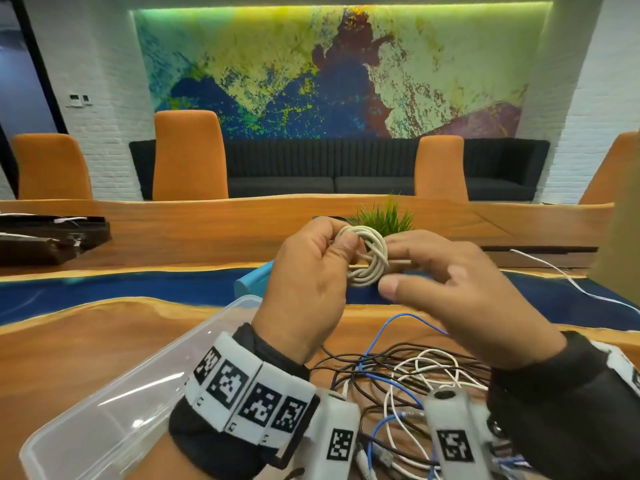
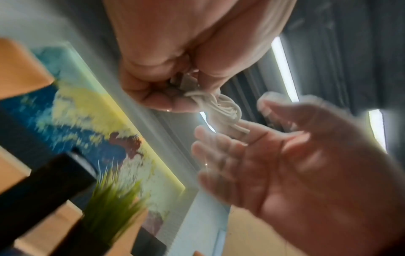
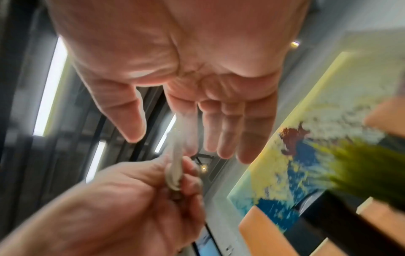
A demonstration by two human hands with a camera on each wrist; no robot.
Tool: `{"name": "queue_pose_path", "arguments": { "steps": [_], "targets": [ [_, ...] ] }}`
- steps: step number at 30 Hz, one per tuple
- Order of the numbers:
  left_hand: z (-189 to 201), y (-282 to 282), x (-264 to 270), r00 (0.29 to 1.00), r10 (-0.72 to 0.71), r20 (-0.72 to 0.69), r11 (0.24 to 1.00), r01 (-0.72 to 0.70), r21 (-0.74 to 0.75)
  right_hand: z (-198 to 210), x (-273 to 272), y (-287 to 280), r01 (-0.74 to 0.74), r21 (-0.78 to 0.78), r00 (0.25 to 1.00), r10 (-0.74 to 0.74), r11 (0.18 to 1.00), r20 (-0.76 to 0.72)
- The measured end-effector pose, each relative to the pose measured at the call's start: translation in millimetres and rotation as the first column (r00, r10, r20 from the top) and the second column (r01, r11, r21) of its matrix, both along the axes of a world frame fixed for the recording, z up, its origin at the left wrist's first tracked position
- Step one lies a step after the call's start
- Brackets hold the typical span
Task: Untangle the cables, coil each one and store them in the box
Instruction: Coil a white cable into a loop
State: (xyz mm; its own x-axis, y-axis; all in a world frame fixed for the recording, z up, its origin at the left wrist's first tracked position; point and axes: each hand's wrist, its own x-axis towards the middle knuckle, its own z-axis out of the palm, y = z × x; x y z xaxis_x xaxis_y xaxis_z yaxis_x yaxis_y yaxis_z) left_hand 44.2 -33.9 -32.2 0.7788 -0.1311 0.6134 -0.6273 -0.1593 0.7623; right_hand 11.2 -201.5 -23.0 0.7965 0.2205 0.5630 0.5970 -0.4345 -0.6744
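Pinching the beige cable coil point(image 1: 367, 259) in my left hand point(image 1: 308, 289), right hand point(image 1: 460, 292) slack-fingered beside it, I'd tuck the loose end before boxing it.

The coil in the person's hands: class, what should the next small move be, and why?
Probably tuck in the loose end. The left hand pinches the coil, which is already wound, but a short tail sticks out toward the open right hand. Once that is secured, the coil can go in the box, which sits just below the left wrist.
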Motion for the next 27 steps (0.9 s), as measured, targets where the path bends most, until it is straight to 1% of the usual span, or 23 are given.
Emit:
{"name": "queue_pose_path", "arguments": {
  "steps": [1,2,3,4,5,7,8,10,11,12,13,14,15,16,17,18,19,21,22,24,25,26,27],
  "targets": [
    [0.0,-1.3,-1.7,0.999,0.020,0.033,1.000,-0.021,0.021,0.6,-1.6,2.7,-0.015,0.110,0.999,0.020,0.994,-0.046],
    [-0.9,-3.3,-3.5,0.999,0.022,0.041,1.000,-0.023,0.018,-0.7,-2.2,7.0,0.009,0.198,0.999,0.002,0.980,-0.053],
    [-1.7,-6.0,-5.0,1.000,-0.002,0.013,1.000,0.003,-0.017,-2.0,-1.9,12.1,0.047,0.256,0.998,-0.038,0.965,-0.040],
    [-2.2,-8.4,-6.8,0.997,-0.047,-0.055,0.996,0.043,-0.075,-4.1,-0.5,15.5,0.071,0.299,0.997,-0.063,0.952,-0.035],
    [-1.9,-10.2,-7.9,0.984,-0.105,-0.147,0.986,0.084,-0.142,-6.5,1.6,16.9,0.069,0.343,0.997,-0.055,0.937,-0.052],
    [-1.1,-10.9,-7.6,0.915,-0.250,-0.318,0.949,0.165,-0.270,-9.2,6.1,13.8,-0.001,0.481,0.988,0.074,0.877,-0.132],
    [-0.1,-9.8,-6.5,0.870,-0.328,-0.368,0.921,0.208,-0.330,-8.5,7.2,10.8,-0.041,0.569,0.968,0.174,0.821,-0.181],
    [0.9,-6.6,-4.3,0.788,-0.454,-0.415,0.862,0.271,-0.429,-7.7,8.9,7.0,-0.097,0.683,0.915,0.335,0.724,-0.225],
    [1.3,-5.2,-3.0,0.759,-0.490,-0.429,0.841,0.282,-0.462,-8.0,9.1,6.9,-0.113,0.699,0.905,0.364,0.706,-0.221],
    [1.4,-4.3,-2.5,0.742,-0.506,-0.439,0.832,0.286,-0.476,-9.1,10.1,8.3,-0.119,0.690,0.917,0.346,0.714,-0.200],
    [1.0,-4.2,-2.3,0.734,-0.511,-0.446,0.829,0.284,-0.481,-10.3,10.7,9.6,-0.115,0.640,0.952,0.268,0.760,-0.148],
    [0.8,-5.0,-2.9,0.741,-0.498,-0.450,0.836,0.272,-0.477,-11.9,12.3,9.5,-0.098,0.539,0.989,0.140,0.837,-0.038],
    [0.8,-6.0,-3.3,0.761,-0.469,-0.448,0.849,0.249,-0.466,-13.6,14.2,8.0,-0.058,0.400,0.992,0.007,0.915,0.127],
    [0.6,-6.6,-3.8,0.789,-0.434,-0.435,0.862,0.223,-0.455,-15.7,16.1,5.2,-0.007,0.250,0.956,-0.067,0.968,0.284],
    [0.7,-7.1,-4.2,0.816,-0.403,-0.415,0.871,0.203,-0.448,-17.4,18.0,1.4,0.043,0.127,0.921,-0.089,0.991,0.379],
    [1.3,-7.4,-4.9,0.840,-0.379,-0.389,0.876,0.189,-0.443,-17.6,18.9,-2.2,0.075,0.041,0.906,-0.085,0.996,0.415],
    [2.0,-7.6,-5.9,0.860,-0.358,-0.363,0.879,0.179,-0.442,-16.7,18.6,-4.7,0.094,-0.027,0.905,-0.074,0.995,0.419],
    [3.1,-8.2,-8.2,0.895,-0.321,-0.311,0.892,0.175,-0.417,-13.5,16.7,-6.4,0.120,-0.086,0.921,-0.078,0.989,0.382],
    [2.6,-9.3,-9.5,0.921,-0.288,-0.263,0.911,0.179,-0.370,-12.6,16.1,-7.4,0.113,-0.076,0.938,-0.081,0.991,0.337],
    [-1.1,-12.1,-9.9,0.983,-0.167,-0.077,0.971,0.151,-0.183,-9.4,15.0,-8.3,0.033,-0.009,0.985,-0.031,0.999,0.172],
    [-4.1,-12.7,-8.7,0.993,-0.113,0.035,0.990,0.115,-0.076,-8.1,14.0,-8.6,-0.034,0.069,0.997,0.030,0.997,0.068],
    [-6.6,-12.7,-7.1,0.989,-0.075,0.128,0.997,0.073,0.020,-7.2,12.6,-8.7,-0.107,0.182,0.993,0.114,0.977,-0.028],
    [-8.8,-11.2,-4.9,0.980,-0.052,0.190,0.995,0.034,0.097,-6.2,10.3,-8.1,-0.164,0.320,0.967,0.216,0.933,-0.132]
  ]
}}
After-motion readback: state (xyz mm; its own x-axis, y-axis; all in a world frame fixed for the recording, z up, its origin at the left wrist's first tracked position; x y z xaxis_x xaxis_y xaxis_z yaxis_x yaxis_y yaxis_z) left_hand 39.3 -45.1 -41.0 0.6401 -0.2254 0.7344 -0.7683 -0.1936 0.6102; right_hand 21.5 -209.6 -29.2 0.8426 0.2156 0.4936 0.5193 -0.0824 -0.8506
